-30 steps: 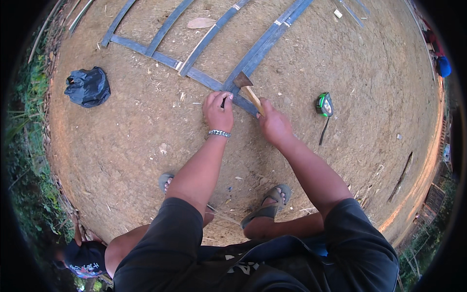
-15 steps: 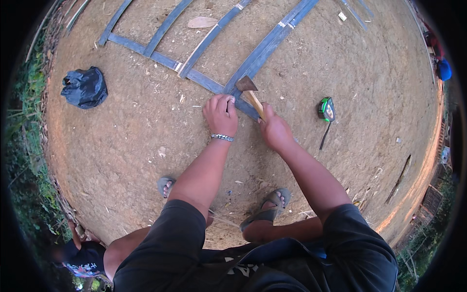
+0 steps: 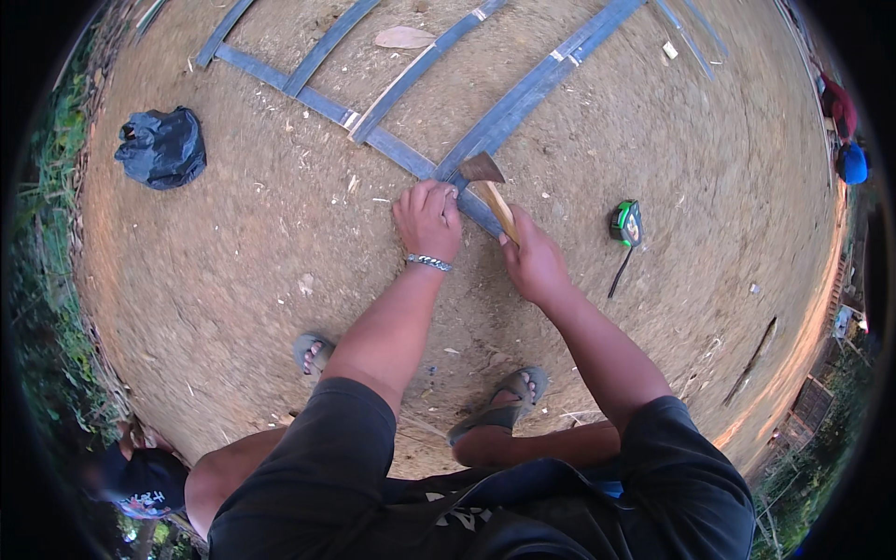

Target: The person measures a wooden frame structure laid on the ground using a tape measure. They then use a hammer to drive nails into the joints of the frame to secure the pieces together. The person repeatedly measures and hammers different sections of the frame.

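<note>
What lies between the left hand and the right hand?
The head view shows a dark strip's end and the hatchet handle there.

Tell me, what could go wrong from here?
The axe, held in the right grip, has its blade close to the left grip, so a slip could injure it. The open sandals might give little protection if the axe dropped.

The long dark strips [image 3: 523,101] are cut by the top edge of the view, the left hand [image 3: 429,219] hides what lies beneath it, the right hand [image 3: 535,257] covers the lower end of the hatchet [image 3: 483,168], and the person [image 3: 154,481] at lower left is partly blurred.
</note>
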Tool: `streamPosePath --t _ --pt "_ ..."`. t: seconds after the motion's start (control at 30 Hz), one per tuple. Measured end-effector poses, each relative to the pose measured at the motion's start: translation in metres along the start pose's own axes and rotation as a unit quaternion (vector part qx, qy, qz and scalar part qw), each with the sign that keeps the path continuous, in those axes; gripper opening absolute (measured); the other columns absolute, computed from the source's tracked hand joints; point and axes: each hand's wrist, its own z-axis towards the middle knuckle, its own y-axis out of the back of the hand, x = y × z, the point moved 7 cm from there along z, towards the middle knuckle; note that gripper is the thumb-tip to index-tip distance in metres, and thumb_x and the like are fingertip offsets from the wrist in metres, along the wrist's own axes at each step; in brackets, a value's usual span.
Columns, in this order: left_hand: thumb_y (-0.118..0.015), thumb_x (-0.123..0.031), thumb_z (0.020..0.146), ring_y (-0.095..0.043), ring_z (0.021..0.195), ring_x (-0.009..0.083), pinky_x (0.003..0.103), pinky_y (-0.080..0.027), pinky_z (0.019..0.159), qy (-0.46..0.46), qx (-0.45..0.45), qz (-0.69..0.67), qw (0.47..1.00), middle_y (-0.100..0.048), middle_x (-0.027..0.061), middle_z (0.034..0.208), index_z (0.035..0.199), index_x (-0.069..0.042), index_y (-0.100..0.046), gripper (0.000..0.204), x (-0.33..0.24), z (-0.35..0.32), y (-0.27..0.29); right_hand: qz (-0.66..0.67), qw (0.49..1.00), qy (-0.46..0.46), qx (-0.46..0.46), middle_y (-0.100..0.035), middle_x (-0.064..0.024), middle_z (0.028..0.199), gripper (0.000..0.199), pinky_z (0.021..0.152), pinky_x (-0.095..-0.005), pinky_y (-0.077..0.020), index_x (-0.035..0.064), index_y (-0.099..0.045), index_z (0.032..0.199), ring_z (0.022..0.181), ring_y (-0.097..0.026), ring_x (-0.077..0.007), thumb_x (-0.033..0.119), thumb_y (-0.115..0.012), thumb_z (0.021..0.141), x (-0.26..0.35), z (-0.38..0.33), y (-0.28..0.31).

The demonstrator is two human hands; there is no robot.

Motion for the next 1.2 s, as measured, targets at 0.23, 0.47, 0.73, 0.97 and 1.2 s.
streamPosePath --t 0.23,0.47,0.73,0.97,1.2 --pt "-0.071 -0.011 0.087 -0.060 0.101 0.0274 0.044 -0.042 0.089 -0.004 -0.017 -0.020 1.000 -0.066 0.0025 0.106 0.098 -0.011 -0.070 0.011 0.002 0.001 0.002 -0.051 0.998 0.024 0.023 -0.066 -0.0208 0.125 0.052 0.086 -0.0528 -0.0546 0.0184 -0.042 0.149 0.101 -0.068 -0.0446 0.020 -0.059 0.100 -0.002 -0.016 -0.007" --pt "-0.072 -0.012 0.087 -0.060 0.099 0.0267 0.043 -0.042 0.088 -0.006 -0.037 -0.022 0.999 -0.066 0.0009 0.105 0.097 -0.011 -0.071 0.010 0.006 -0.001 0.001 -0.051 0.998 0.042 -0.003 -0.066 -0.0184 0.122 0.054 0.085 -0.0511 -0.0552 0.0194 -0.044 0.149 0.098 -0.068 -0.0428 0.019 -0.061 0.098 0.001 -0.017 -0.006" --pt "-0.071 -0.009 0.084 -0.059 0.099 0.0302 0.044 -0.043 0.090 0.005 -0.024 -0.037 0.999 -0.066 0.0061 0.105 0.094 -0.007 -0.069 0.011 0.004 0.000 0.001 -0.033 0.995 0.083 -0.049 -0.067 -0.0149 0.112 0.053 0.082 -0.0505 -0.0552 0.0212 -0.046 0.147 0.095 -0.069 -0.0404 0.017 -0.062 0.097 0.018 -0.020 0.010" --pt "-0.071 -0.009 0.083 -0.059 0.098 0.0308 0.044 -0.043 0.090 0.009 -0.015 -0.040 0.999 -0.066 0.0063 0.105 0.092 -0.006 -0.068 0.010 0.005 0.002 0.002 -0.066 0.995 0.068 -0.033 -0.067 -0.0146 0.109 0.054 0.078 -0.0493 -0.0556 0.0202 -0.046 0.147 0.091 -0.069 -0.0395 0.015 -0.063 0.096 0.013 -0.016 0.003" --pt "-0.071 -0.005 0.079 -0.060 0.099 0.0316 0.045 -0.044 0.091 0.021 -0.010 -0.053 0.998 -0.067 0.0070 0.106 0.089 -0.006 -0.068 0.010 0.006 0.002 0.001 -0.087 0.993 0.072 -0.026 -0.067 -0.0154 0.107 0.056 0.075 -0.0483 -0.0555 0.0189 -0.047 0.148 0.087 -0.068 -0.0394 0.015 -0.065 0.095 0.007 -0.015 0.000"
